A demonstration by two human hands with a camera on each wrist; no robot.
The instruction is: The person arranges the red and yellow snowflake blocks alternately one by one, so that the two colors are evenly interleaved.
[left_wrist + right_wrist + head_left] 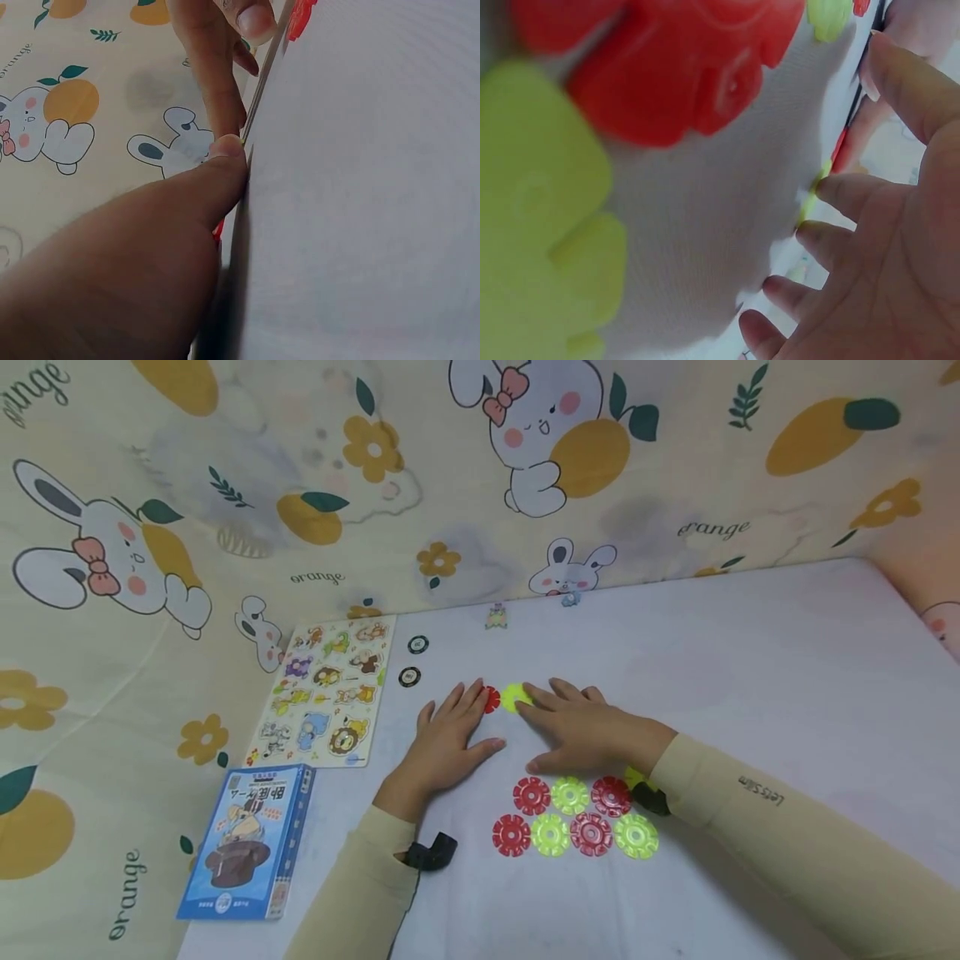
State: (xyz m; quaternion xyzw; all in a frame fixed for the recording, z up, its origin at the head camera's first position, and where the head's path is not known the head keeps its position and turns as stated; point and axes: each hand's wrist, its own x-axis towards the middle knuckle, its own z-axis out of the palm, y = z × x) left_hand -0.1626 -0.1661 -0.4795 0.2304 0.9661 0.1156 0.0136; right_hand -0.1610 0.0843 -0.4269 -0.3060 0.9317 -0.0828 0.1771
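A red disc [492,699] is being touched by fingertips of the left hand [450,747] and the yellow-green disc [513,699] just beside it by those of the right hand [581,722] — the grip is kept wide on both, fingers spread and fairly straight. Both discs are laid flat on the white surface [750,677], with two rows of similar discs [591,827] set out nearer the person.

Red discs [512,837], yellow-green discs [636,838]; beige sleeves [795,843]; cream backdrop [457,477], rabbit-and-orange print.
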